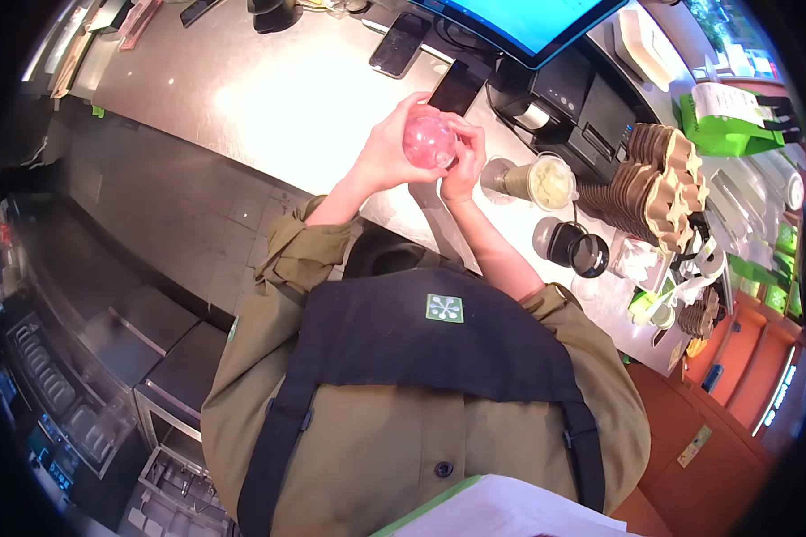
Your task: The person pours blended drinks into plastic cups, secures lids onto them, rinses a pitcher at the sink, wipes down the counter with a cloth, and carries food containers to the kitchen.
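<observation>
one pink cup [429, 141] | between left hand [387, 148] and right hand [463, 165] | both curled around it | pale drink [549, 183] near right hand

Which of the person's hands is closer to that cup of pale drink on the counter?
The right. The right hand is just left of the cup of pale drink, not touching it; the left hand is farther left, across the pink cup.

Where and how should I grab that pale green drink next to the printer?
Probably best around the side wall of the green drink, just below the rim, coming from the left. It looks upright and round, so fingers can wrap it; the printer and cardboard carriers crowd the far and right sides.
</observation>
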`<state>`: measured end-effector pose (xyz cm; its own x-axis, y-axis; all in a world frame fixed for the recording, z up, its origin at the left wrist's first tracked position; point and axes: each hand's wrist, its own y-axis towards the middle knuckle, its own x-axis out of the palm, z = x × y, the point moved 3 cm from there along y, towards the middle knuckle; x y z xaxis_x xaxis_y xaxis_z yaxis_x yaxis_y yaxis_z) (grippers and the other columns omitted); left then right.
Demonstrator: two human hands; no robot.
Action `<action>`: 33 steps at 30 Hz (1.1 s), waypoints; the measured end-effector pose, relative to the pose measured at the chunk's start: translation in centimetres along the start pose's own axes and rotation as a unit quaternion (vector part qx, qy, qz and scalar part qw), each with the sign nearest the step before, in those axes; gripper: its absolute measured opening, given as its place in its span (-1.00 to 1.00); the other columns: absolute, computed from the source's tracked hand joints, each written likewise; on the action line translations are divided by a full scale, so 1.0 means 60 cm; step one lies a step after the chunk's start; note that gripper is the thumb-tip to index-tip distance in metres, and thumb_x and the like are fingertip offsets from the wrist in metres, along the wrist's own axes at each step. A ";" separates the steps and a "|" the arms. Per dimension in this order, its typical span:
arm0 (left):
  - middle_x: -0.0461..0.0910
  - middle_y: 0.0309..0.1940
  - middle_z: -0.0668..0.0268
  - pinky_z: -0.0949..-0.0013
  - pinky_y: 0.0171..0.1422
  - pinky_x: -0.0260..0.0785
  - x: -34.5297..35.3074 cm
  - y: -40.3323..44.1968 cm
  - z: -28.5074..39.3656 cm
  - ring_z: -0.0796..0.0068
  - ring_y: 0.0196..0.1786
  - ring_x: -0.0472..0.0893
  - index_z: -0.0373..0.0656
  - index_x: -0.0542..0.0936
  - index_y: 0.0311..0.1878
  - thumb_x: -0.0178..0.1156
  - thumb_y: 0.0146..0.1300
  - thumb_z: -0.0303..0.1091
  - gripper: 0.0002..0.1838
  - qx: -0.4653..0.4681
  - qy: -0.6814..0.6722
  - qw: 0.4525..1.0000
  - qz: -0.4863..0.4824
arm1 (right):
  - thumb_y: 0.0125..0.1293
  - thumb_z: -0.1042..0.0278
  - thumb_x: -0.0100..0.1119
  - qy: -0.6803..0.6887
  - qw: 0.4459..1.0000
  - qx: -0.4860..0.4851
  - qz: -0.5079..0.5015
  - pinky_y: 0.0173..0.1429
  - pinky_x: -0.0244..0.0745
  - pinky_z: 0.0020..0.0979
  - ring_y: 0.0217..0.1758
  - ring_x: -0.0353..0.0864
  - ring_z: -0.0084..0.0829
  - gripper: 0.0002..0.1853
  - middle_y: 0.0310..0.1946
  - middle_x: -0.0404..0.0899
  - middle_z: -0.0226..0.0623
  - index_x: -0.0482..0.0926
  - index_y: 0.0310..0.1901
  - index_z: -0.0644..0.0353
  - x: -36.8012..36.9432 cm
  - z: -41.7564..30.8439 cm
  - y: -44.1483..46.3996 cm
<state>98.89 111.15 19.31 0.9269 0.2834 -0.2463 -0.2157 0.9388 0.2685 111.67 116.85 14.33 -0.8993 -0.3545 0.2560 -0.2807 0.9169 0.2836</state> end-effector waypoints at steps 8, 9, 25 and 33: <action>0.42 0.14 0.07 0.21 0.31 0.30 0.010 -0.009 0.000 0.16 0.22 0.45 -0.16 0.18 0.31 0.59 -0.42 -0.18 0.13 -0.028 0.008 0.999 -0.027 | 0.28 0.38 -0.16 -0.056 0.998 -0.014 0.005 0.19 0.36 -0.32 0.03 0.52 -0.29 -0.75 -0.06 0.54 -0.06 0.48 -0.16 0.33 -0.002 0.001 -0.001; 0.37 0.18 0.06 0.19 0.34 0.26 0.005 -0.007 0.009 0.14 0.26 0.40 -0.15 0.16 0.33 0.60 -0.42 -0.19 0.16 -0.014 0.008 0.999 -0.052 | 0.30 0.40 -0.16 -0.091 0.996 -0.010 -0.022 0.19 0.37 -0.37 0.03 0.52 -0.34 -0.73 -0.04 0.54 -0.12 0.51 -0.13 0.36 -0.009 -0.010 0.002; 0.45 0.00 0.15 0.32 0.13 0.44 0.042 -0.005 0.098 0.32 0.05 0.54 -0.18 0.25 0.23 0.56 -0.27 -0.40 -0.07 -0.006 0.003 0.999 0.051 | 0.46 -0.03 -0.26 -0.160 0.982 0.007 0.099 0.24 0.32 -0.32 0.19 0.46 -0.14 -0.48 0.13 0.47 -0.06 0.35 0.23 0.17 0.002 -0.094 -0.041; 0.43 0.03 0.19 0.32 0.13 0.44 0.026 -0.007 0.215 0.38 0.03 0.53 -0.20 0.24 0.27 0.58 -0.33 -0.42 0.01 0.060 -0.016 0.998 0.001 | 0.32 0.19 0.00 -0.310 0.947 0.055 -0.058 -0.12 0.50 -0.24 -0.15 0.62 -0.11 -0.69 -0.21 0.60 -0.09 0.50 0.00 0.16 -0.089 -0.059 -0.155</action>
<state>104.40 108.69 30.80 0.9362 0.2767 -0.2168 -0.1808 0.9079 0.3781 120.26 109.58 13.59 -0.8743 -0.3104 -0.3732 -0.3932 0.9038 0.1693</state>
